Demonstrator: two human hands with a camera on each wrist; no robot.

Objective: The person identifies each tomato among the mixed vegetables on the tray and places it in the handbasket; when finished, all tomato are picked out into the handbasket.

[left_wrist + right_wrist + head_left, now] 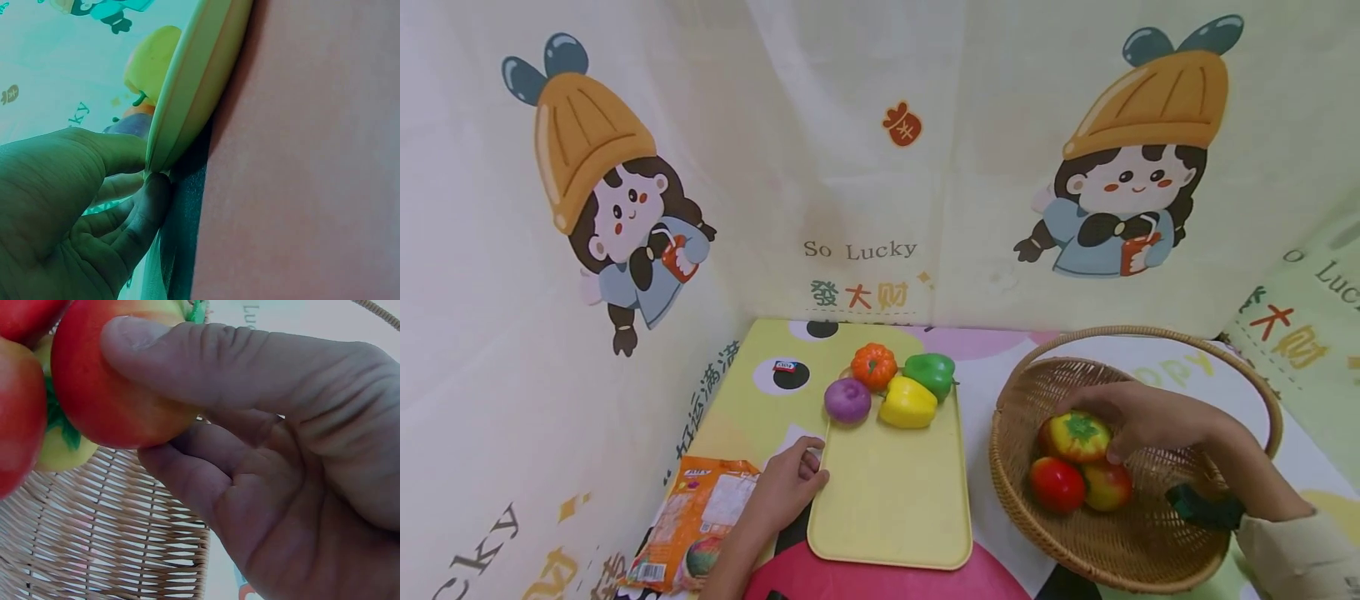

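Observation:
My right hand [1150,417] reaches into the wicker basket [1015,508] and grips a red-and-yellow tomato [1078,437] with a green leafy top. Its thumb presses the tomato's side in the right wrist view, with fingers curled beneath. Below it in the basket lie a red fruit [1057,485] and another red-and-yellow one [1107,486]. At the yellow tray [891,500], my left hand [790,483] pinches the left rim between thumb and fingers. On the tray's far end sit an orange pumpkin [874,367], a purple onion [847,401], a yellow bell pepper [908,403] and a green bell pepper [930,375].
An orange printed plastic bag [688,525] lies left of the tray, beside my left forearm. The basket's tall handle [1138,332] arches over its far side. Printed cloth [850,167] hangs behind the table.

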